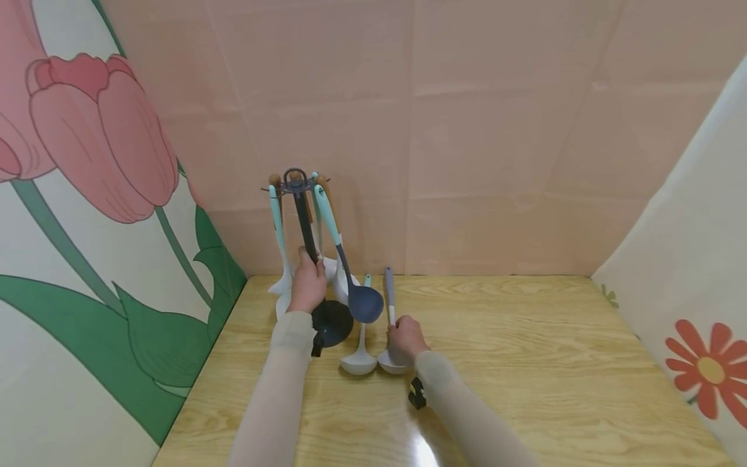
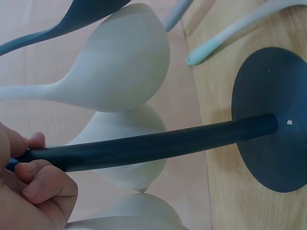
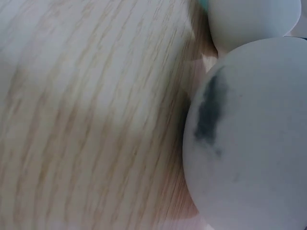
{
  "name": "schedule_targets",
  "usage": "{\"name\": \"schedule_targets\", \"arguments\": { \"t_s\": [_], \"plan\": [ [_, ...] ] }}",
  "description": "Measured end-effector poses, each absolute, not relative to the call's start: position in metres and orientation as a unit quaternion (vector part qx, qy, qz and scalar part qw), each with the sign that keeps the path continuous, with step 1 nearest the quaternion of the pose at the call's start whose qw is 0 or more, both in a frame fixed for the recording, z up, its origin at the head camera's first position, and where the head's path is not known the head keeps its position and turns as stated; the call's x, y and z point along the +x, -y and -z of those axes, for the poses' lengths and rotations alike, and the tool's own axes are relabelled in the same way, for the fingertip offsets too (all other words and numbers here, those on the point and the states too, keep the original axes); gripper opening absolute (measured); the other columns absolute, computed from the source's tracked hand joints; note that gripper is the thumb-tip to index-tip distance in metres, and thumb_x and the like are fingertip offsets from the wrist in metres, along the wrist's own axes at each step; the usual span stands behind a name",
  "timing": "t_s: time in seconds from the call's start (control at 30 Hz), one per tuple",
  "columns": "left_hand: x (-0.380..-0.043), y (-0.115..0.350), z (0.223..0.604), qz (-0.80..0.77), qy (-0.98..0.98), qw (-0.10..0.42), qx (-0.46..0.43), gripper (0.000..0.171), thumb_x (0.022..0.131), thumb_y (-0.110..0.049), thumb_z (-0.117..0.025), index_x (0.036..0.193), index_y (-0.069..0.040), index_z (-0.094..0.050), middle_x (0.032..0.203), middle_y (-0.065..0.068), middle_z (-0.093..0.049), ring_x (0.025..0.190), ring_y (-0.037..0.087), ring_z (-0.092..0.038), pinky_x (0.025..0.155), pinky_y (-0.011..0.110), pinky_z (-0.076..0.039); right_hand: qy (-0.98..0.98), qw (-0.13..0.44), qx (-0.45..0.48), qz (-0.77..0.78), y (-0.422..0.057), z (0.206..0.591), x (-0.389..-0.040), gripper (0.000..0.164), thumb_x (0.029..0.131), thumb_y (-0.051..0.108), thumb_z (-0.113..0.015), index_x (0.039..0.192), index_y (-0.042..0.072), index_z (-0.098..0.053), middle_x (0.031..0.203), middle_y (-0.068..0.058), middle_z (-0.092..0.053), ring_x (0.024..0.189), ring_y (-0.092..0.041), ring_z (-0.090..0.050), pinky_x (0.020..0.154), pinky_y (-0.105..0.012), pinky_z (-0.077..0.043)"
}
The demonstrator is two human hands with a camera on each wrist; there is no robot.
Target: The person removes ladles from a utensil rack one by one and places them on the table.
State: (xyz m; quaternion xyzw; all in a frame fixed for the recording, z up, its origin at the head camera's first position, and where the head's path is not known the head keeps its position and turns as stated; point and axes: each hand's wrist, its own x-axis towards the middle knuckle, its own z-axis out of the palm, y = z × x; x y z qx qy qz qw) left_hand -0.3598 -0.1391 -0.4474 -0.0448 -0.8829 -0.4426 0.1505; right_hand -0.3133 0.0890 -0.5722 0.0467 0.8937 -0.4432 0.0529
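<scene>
In the head view my left hand point(image 1: 308, 285) grips the black pole point(image 1: 305, 224) of a utensil stand, fingers curled round it. The stand's round dark base point(image 1: 337, 324) rests on the table. Around the pole hang several utensils, among them a dark blue ladle point(image 1: 366, 305) with a mint handle. My right hand point(image 1: 408, 336) holds a ladle with a grey-purple handle point(image 1: 390, 285) by its lower shaft, close above its pale bowl. That bowl point(image 3: 254, 143) fills much of the right wrist view and bears a dark smudge. The right fingertips are hidden there.
Just left of the held ladle, another pale ladle point(image 1: 358, 364) with a mint handle tip lies on the wooden table point(image 1: 525, 363). A pinkish sheet point(image 1: 496, 130) hangs behind, and a tulip-patterned sheet point(image 1: 105, 143) borders the left side.
</scene>
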Motion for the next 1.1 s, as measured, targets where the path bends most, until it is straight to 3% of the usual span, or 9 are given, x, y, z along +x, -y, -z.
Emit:
{"name": "schedule_targets", "arguments": {
  "t_s": [0.37,0.6,1.1],
  "plan": [
    [-0.3600,0.1391,0.4475,0.439,0.884,0.153,-0.049,0.030,0.106,-0.015,-0.042,0.132,-0.002,-0.033,0.100,0.026,-0.062,0.089,0.039,-0.063,0.080,0.052,-0.050,-0.897,0.038,0.068,0.434,-0.0844,0.5741,-0.3178,0.017,0.095,0.008,-0.058,0.086,-0.005,-0.063,0.074,-0.014,-0.063,0.070,-0.025,-0.065,0.066,-0.037,-0.056],
    [-0.3603,0.1394,0.4479,0.439,0.884,0.153,-0.045,0.028,0.106,-0.014,-0.042,0.130,-0.002,-0.033,0.098,0.025,-0.062,0.085,0.038,-0.062,0.077,0.051,-0.050,-0.909,0.018,0.052,0.412,-0.0846,0.5737,-0.3181,0.016,0.090,0.007,-0.058,0.079,-0.004,-0.058,0.069,-0.013,-0.059,0.063,-0.024,-0.061,0.057,-0.035,-0.052],
    [-0.3599,0.1392,0.4473,0.440,0.886,0.144,-0.039,0.028,0.107,-0.015,-0.042,0.131,-0.003,-0.033,0.101,0.025,-0.061,0.090,0.039,-0.062,0.082,0.052,-0.050,-0.917,0.047,0.071,0.389,-0.0824,0.5769,-0.3195,0.013,0.091,0.009,-0.059,0.087,-0.003,-0.057,0.075,-0.013,-0.059,0.068,-0.024,-0.061,0.058,-0.034,-0.053]
  ]
}}
